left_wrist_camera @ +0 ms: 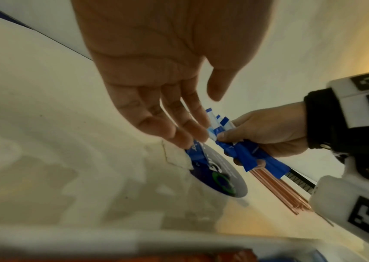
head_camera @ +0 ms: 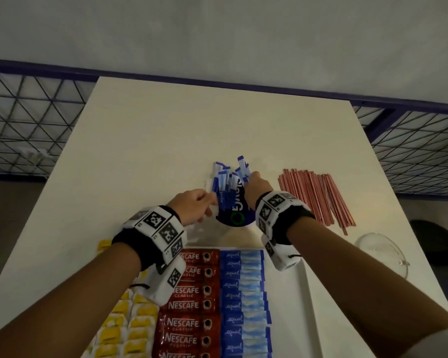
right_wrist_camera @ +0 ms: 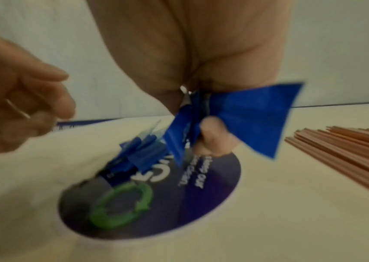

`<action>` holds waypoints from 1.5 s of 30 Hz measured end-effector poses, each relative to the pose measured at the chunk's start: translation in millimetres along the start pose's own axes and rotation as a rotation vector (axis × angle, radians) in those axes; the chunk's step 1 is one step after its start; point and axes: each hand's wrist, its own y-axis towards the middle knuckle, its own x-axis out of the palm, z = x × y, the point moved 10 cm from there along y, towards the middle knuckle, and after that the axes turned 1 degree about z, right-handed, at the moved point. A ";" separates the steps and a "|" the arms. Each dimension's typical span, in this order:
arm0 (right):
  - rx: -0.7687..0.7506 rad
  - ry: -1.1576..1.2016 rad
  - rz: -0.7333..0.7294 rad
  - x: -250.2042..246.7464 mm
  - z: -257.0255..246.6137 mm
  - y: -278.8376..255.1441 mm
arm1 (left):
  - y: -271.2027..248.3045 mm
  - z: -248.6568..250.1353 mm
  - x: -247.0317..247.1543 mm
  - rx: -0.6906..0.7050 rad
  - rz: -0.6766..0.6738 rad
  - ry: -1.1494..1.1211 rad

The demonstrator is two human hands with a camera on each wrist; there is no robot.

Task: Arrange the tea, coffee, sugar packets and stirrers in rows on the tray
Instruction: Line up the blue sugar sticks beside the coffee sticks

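A loose pile of blue sugar packets point(head_camera: 224, 187) lies on a dark round disc point(head_camera: 237, 218) printed with a green ring, in the middle of the white table. My right hand point(head_camera: 254, 179) grips a bunch of blue packets point(right_wrist_camera: 252, 117) just above the disc point(right_wrist_camera: 201, 203). My left hand point(left_wrist_camera: 185, 134) reaches in from the left with straight fingers, the tips touching the pile point(right_wrist_camera: 143, 150). Nearer me, the white tray point(head_camera: 290, 293) holds a row of yellow tea packets point(head_camera: 130, 326), a row of red coffee packets point(head_camera: 189, 306) and a row of blue sugar packets point(head_camera: 243, 293). Red stirrers point(head_camera: 318, 197) lie in a heap right of the disc.
A clear glass bowl point(head_camera: 383, 251) sits near the table's right edge. Crumpled clear plastic point(left_wrist_camera: 174, 154) lies by the disc under my left hand. Wire mesh fencing point(head_camera: 23, 125) runs beyond the table on both sides.
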 end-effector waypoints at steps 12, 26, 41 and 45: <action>-0.327 0.163 -0.271 28.6 -59.5 -107.8 | -49.9 10.1 32.2 -0.167 -0.115 -0.761; -0.270 0.670 -0.346 60.0 -28.1 -162.1 | -97.9 0.3 56.2 -0.020 -0.012 -1.154; -0.183 0.498 -0.377 71.1 50.3 -197.6 | -144.3 -37.7 76.9 -0.035 0.241 -0.827; -0.317 0.455 -0.422 72.6 50.4 -210.5 | -166.0 -37.9 100.9 -0.071 0.161 -0.691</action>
